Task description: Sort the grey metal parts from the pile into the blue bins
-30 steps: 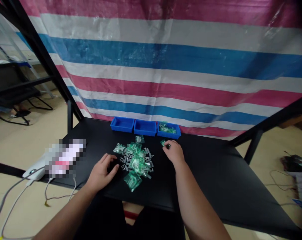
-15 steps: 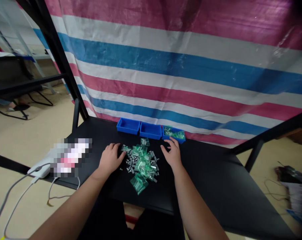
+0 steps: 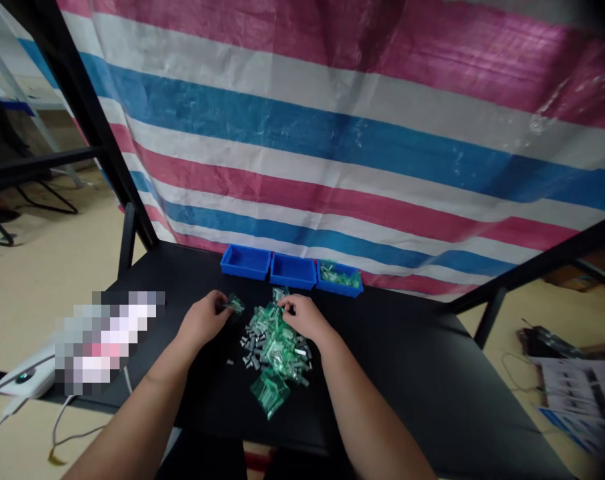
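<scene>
Both sides of my pile sit within reach. Left hand pinches a bag; right hand presses closed fingers on top.

The left hand and right hand are bare, as are the left forearm and right forearm, with no sleeve down to where they leave the view. Just below the near edge of the black table, a dark garment covers the person's lap.
</scene>
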`<action>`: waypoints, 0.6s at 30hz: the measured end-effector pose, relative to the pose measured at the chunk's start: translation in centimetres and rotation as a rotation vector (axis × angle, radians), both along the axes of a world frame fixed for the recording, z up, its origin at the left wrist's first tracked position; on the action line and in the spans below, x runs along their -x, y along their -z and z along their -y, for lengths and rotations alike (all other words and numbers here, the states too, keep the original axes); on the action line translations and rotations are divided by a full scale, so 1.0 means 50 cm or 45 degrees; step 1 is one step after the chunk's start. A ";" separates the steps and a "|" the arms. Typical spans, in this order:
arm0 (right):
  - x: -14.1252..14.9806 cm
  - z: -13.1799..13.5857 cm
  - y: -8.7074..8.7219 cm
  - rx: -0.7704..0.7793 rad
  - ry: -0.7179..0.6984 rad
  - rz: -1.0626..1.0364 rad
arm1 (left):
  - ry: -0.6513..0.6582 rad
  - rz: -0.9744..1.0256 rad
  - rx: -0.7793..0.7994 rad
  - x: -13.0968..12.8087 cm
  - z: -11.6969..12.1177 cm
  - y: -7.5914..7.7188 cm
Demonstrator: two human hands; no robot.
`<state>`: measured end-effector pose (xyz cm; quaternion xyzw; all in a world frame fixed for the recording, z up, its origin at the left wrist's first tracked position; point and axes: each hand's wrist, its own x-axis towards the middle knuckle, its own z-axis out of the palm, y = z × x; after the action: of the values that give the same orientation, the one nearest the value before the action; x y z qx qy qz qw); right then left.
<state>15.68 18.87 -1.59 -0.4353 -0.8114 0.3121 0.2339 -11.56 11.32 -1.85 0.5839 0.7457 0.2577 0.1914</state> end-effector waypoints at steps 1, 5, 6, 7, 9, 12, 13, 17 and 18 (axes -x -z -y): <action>-0.007 -0.004 0.000 0.087 0.008 -0.058 | -0.020 0.044 -0.027 0.004 0.000 0.001; -0.038 -0.022 -0.003 0.439 0.188 -0.573 | -0.089 0.153 -0.107 0.008 0.007 0.009; -0.046 -0.026 -0.004 0.479 0.296 -0.785 | -0.089 0.181 -0.121 0.006 0.007 0.010; -0.053 -0.031 -0.004 0.493 0.422 -1.007 | -0.082 0.211 -0.138 0.003 0.006 0.010; -0.063 -0.036 -0.005 0.472 0.679 -1.391 | -0.059 0.274 -0.188 -0.007 -0.003 0.005; -0.066 -0.033 -0.002 0.569 0.842 -1.567 | 0.007 0.352 -0.286 -0.041 -0.036 -0.016; -0.063 -0.029 -0.001 0.626 0.829 -1.518 | 0.034 0.379 -0.322 -0.060 -0.052 -0.027; -0.046 -0.007 -0.008 0.639 0.633 -1.331 | 0.183 0.556 -0.382 -0.169 -0.128 -0.083; -0.043 -0.003 -0.012 0.637 0.568 -1.361 | 0.233 0.592 -0.382 -0.196 -0.147 -0.097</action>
<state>17.82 19.00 -0.99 -0.4193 -0.3748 0.6106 0.5576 -1.74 18.69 3.01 0.5957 0.5798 0.4735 0.2911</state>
